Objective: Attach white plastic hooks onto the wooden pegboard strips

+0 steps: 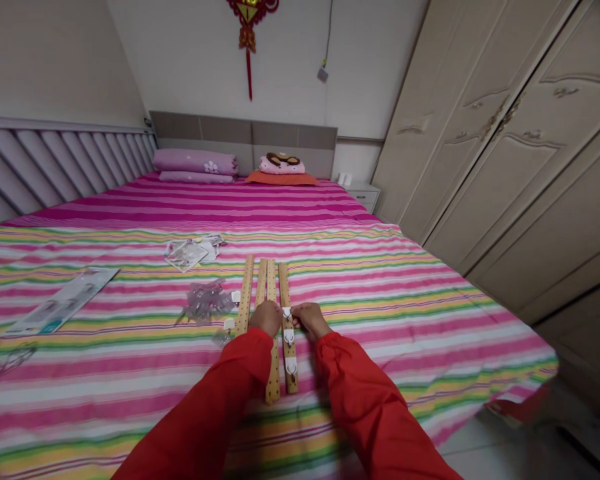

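Note:
My left hand [267, 319] and my right hand [310, 319] meet from either side at a small white hook [287, 312] on a wooden strip [283, 280]. Both have their fingers closed at the hook's edges; the left fingertips are partly hidden. Nearer to me on the same strip sit a second white hook [289, 338] and a third white hook [291, 367]. Several similar strips with small dark holes lie lengthwise to the left, one long wooden strip [273, 383] passing under my left hand. Two loose white pieces, one a white tab [229, 324], lie beside them.
A heap of clear plastic pieces [207, 303] and opened packaging [193, 252] lie left on the striped bedspread [380, 300]. Farther left are a flat package [65, 300] and a thin wire-like item [15, 358]. Folded bedding [195, 162] rests by the headboard; a wardrobe [480, 147] stands right.

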Action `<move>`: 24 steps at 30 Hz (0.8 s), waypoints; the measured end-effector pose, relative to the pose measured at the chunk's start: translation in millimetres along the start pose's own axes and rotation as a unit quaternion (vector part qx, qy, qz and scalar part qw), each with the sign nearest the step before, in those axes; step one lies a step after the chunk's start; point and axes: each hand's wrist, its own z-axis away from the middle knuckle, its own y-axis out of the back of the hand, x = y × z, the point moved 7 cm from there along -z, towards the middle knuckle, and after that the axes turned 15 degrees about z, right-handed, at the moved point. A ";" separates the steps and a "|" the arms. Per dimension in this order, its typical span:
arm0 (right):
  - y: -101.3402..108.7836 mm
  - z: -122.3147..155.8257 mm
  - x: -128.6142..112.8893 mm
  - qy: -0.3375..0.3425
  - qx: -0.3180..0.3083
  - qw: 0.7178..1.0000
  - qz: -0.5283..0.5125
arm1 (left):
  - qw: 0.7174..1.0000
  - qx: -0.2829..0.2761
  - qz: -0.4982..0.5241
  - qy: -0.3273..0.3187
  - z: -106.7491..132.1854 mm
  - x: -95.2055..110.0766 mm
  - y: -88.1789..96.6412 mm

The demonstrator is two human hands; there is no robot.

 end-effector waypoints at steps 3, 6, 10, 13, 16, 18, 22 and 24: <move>2.7 7.9 3.6 0.001 -0.006 1.000 0.005 | 1.000 -0.007 0.009 -0.003 6.1 -4.5 -2.3; 4.7 17.4 9.6 0.001 -0.007 1.000 0.008 | 1.000 -0.007 0.023 -0.009 16.0 -7.2 -3.7; 5.7 26.7 16.1 0.003 -0.014 1.000 0.007 | 0.998 -0.006 0.043 -0.036 27.1 -9.4 -6.3; 7.0 29.0 17.3 0.005 -0.020 1.000 0.002 | 0.992 -0.045 0.091 -0.074 28.2 -12.9 -6.5; 9.0 29.3 17.6 0.010 -0.023 1.000 -0.011 | 0.977 -0.061 0.175 -0.107 19.2 -21.6 12.7; 10.6 29.2 18.7 0.012 -0.016 1.000 -0.023 | 0.974 -0.019 0.195 -0.111 6.4 -32.6 39.6; 12.5 28.9 22.2 0.014 0.002 0.999 -0.045 | 0.984 0.076 0.135 -0.093 -22.8 -54.2 90.4; 12.8 28.6 22.8 0.015 0.006 0.999 -0.051 | 0.987 0.094 0.065 -0.117 -32.7 -53.9 101.6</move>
